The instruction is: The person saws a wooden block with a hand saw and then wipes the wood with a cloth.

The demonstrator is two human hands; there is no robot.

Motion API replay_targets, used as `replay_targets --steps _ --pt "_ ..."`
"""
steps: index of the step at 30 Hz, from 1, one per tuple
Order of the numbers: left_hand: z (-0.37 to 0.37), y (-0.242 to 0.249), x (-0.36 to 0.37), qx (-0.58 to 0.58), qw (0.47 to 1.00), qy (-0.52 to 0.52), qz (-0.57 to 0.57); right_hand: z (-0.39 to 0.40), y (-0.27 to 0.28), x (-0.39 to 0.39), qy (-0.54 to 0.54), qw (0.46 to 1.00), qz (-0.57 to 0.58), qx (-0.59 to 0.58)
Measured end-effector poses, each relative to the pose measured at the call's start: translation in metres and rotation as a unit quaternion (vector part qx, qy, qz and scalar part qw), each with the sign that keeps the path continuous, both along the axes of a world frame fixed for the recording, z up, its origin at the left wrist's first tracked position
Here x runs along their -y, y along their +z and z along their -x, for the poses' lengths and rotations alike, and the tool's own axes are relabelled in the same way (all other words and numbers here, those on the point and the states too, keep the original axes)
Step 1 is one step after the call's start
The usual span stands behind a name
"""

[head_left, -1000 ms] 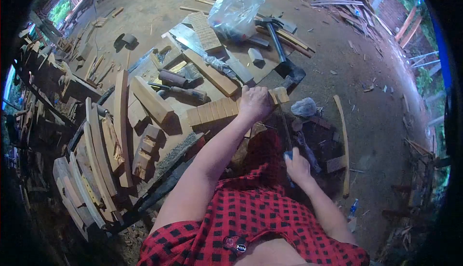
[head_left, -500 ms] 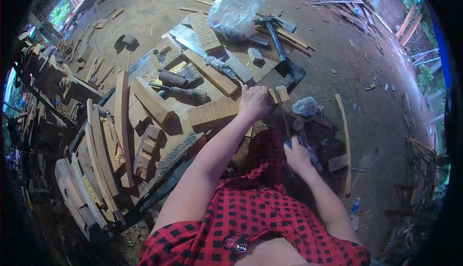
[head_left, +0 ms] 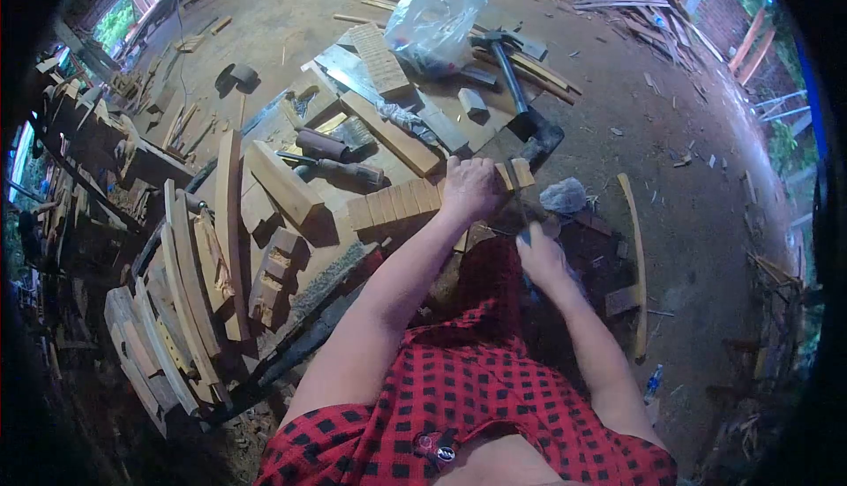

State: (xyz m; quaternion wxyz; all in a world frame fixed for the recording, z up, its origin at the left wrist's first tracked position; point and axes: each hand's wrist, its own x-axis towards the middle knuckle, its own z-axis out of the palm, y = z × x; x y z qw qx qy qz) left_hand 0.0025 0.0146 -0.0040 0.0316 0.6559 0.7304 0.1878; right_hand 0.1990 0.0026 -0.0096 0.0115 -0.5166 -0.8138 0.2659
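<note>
My left hand (head_left: 470,188) grips a long wooden strip (head_left: 399,201) marked with cross lines, pressing it down on the low workbench (head_left: 340,261). The strip's short end (head_left: 520,171) sticks out past my fingers to the right. My right hand (head_left: 540,255) is closed around the blue handle of a thin saw (head_left: 524,221), whose blade runs up toward the strip just right of my left hand. Both forearms reach out from a red checked shirt.
On the bench lie a wood block (head_left: 282,183), chisels (head_left: 340,168), a brush (head_left: 353,131), a grooved board (head_left: 379,58), a plastic bag (head_left: 432,23) and a hammer (head_left: 512,80). Curved wooden slats (head_left: 190,283) are stacked at left. A long curved slat (head_left: 633,257) lies on the dirt floor right.
My right hand has slid up and forward with the saw, from well below the strip to close beside it. My left hand has stayed on the strip.
</note>
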Motion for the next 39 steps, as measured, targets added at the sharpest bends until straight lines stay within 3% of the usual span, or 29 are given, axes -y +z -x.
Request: replay_targets --steps 5,14,22,29,32,39 --pt "-0.001 0.004 0.001 0.005 1.000 0.011 0.018 -0.058 -0.008 0.056 -0.017 0.999 0.034 0.029" --pt "-0.003 0.008 0.003 -0.002 1.000 0.009 -0.019 0.020 -0.006 -0.024 0.008 0.999 -0.044 -0.029" --pt "-0.002 0.010 0.003 0.008 1.000 0.011 -0.018 -0.062 -0.004 0.061 -0.019 0.999 0.019 0.024" --pt "-0.002 0.005 0.002 0.016 1.000 0.013 0.016 0.020 -0.010 -0.021 0.008 0.998 -0.057 -0.027" --pt "-0.002 0.003 0.000 0.007 1.000 0.015 0.012 0.018 -0.005 -0.024 0.011 0.998 -0.047 -0.041" --pt "0.000 0.006 0.001 0.020 1.000 0.012 0.008 -0.060 0.001 0.058 -0.011 0.999 0.036 0.038"
